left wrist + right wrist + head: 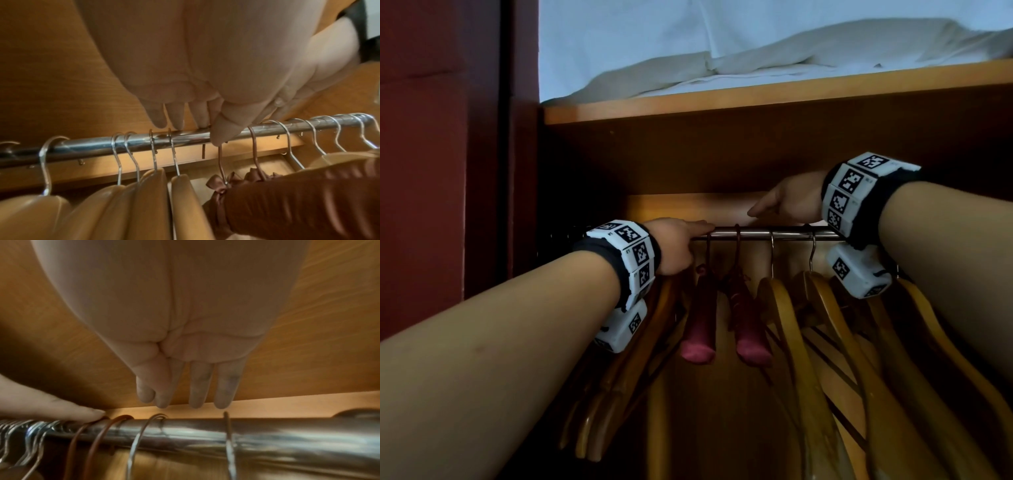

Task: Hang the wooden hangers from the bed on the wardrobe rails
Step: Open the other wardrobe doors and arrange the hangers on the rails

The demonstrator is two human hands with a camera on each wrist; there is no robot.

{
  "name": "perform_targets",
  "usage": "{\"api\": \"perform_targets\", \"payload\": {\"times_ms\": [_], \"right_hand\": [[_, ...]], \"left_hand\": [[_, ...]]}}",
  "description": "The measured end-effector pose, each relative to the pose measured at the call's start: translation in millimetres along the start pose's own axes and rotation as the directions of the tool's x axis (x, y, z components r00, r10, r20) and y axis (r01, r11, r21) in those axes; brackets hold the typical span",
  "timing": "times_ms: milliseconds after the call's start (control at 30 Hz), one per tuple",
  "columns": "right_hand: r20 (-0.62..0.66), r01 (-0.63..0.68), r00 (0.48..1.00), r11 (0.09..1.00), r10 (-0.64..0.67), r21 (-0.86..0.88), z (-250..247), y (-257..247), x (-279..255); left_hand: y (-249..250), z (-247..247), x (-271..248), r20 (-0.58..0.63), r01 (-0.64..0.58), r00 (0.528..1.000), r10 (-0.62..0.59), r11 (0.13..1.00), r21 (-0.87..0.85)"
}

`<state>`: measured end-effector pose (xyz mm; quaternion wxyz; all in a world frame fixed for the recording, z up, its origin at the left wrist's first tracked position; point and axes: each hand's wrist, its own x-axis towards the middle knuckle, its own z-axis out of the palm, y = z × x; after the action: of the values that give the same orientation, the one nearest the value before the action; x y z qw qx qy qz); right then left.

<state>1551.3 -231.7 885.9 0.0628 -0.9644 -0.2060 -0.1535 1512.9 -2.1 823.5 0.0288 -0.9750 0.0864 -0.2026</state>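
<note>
While hooked — two padded hangers, one rail

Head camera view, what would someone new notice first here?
Two bare forearms with checkered marker bands reach into a wardrobe, the left hand resting on the chrome rail and the right hand hovering open above it. Between them hang two padded pink hangers, flanked by wooden hangers. White bedding lies on the shelf above.
</note>
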Motion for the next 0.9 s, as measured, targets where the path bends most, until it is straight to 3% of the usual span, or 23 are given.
{"api": "perform_targets", "payload": {"times_ms": [200,300,400,600,833,900], "right_hand": [[0.010,0.048,0.999,0.999,-0.048,0.002,3,-20,-11],[-0.020,0.072,0.997,0.997,-0.072,-0.014,3,-36,-14],[-0.035,0.097,0.994,0.992,-0.100,-0.077,4,-56,-9],[0.030,0.143,0.990,0.952,-0.140,-0.271,19,-101,13],[0.144,0.221,0.972,0.924,-0.184,-0.311,27,-120,21],[0.118,0.200,0.978,0.927,-0.171,-0.318,26,-118,24]], "left_hand": [[-6,1,-2,-0.053,0.009,0.999,-0.011,0.999,-0.036],[-14,-10,-3,-0.098,0.168,0.981,-0.170,0.985,-0.022],[-22,-17,-5,-0.040,0.284,0.959,-0.282,0.953,0.105],[-25,-10,-6,0.035,0.240,0.966,-0.258,0.934,0.264],[-25,-12,-4,0.108,0.249,0.953,-0.284,0.934,0.257],[-25,-12,-4,0.133,0.247,0.949,-0.285,0.938,0.243]]}}
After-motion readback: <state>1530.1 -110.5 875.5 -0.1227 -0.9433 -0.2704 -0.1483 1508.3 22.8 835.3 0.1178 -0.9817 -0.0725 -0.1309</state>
